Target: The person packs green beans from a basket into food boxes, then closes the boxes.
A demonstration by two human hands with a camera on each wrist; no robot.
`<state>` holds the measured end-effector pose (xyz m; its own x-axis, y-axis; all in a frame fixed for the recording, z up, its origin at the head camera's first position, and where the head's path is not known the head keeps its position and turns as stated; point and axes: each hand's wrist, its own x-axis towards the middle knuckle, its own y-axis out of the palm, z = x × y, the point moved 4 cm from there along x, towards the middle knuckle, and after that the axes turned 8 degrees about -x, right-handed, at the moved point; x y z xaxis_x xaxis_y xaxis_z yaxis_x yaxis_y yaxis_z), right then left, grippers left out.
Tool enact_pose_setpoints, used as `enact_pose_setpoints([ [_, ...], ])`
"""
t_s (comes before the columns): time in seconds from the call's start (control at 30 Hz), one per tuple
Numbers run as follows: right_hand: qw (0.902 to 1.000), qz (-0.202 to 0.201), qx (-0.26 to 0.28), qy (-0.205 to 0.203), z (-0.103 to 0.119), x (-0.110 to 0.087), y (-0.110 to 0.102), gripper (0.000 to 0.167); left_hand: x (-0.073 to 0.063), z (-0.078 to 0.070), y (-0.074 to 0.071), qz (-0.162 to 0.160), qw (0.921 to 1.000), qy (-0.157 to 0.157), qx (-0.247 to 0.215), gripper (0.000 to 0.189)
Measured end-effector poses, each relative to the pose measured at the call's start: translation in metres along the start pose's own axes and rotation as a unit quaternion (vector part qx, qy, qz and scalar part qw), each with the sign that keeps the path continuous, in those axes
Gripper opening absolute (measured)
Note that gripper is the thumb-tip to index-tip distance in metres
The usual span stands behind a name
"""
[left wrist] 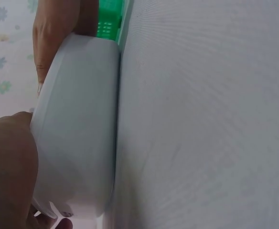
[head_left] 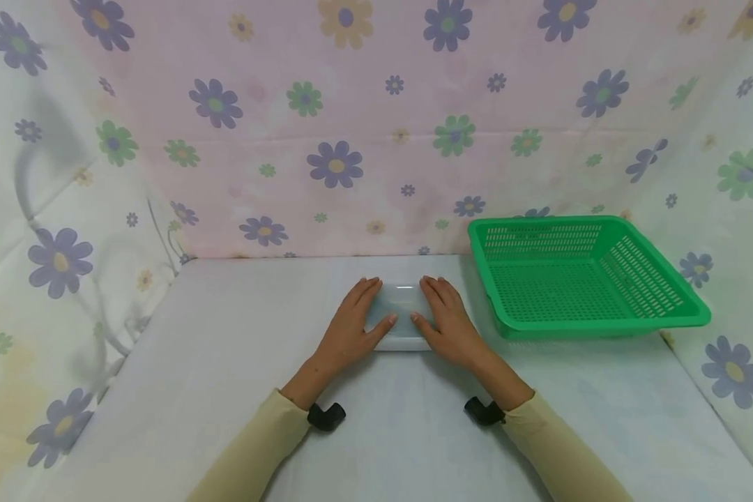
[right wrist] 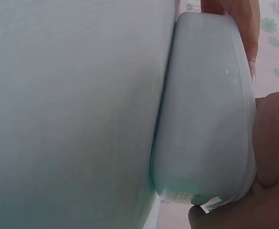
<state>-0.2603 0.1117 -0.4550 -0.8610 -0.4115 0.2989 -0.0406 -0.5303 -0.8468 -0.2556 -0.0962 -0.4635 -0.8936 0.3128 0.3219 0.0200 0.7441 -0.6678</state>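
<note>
A white, rounded rectangular plastic container (head_left: 403,344) with a glossy, pale blue-tinted top sits on the table between the hands. My left hand (head_left: 350,331) grips its left side, thumb laid over the top and fingers along the edge. On the opposite side my right hand (head_left: 454,331) holds it in a mirrored way. Both wrist views show the smooth white wall (left wrist: 80,129) close against the tablecloth. In the right wrist view, a small printed label (right wrist: 211,204) shows at the container's far end, by the fingertips.
To the right of the hands stands a green perforated plastic basket (head_left: 602,325) with nothing in it. A white cloth (head_left: 238,362) covers the table. Flower-patterned curtains (head_left: 364,90) enclose the back and both sides.
</note>
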Motion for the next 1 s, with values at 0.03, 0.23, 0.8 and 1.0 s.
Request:
enact_pose_setpoints([
  [0.03, 1.0000, 0.001, -0.001, -0.002, -0.0004, 0.0000, 0.0004, 0.070, 0.0000, -0.0010, -0.0009, 0.001, 1.0000, -0.002, -0.001, 0.075],
  [0.23, 0.9999, 0.009, -0.014, -0.002, 0.0029, -0.0016, 0.0006, 0.073, -0.0023, -0.0031, -0.0016, -0.009, 0.9998, 0.016, 0.011, 0.076],
  [0.8, 0.9991, 0.018, -0.038, -0.002, 0.0035, -0.0004, 0.0005, 0.072, -0.0028, -0.0038, 0.0008, -0.013, 0.9986, 0.037, 0.036, 0.073],
  [1.0, 0.9974, -0.008, -0.069, -0.017, 0.0064, -0.0034, -0.0025, 0.068, -0.0037, -0.0044, -0.0016, -0.012, 0.9979, 0.053, 0.034, 0.068],
])
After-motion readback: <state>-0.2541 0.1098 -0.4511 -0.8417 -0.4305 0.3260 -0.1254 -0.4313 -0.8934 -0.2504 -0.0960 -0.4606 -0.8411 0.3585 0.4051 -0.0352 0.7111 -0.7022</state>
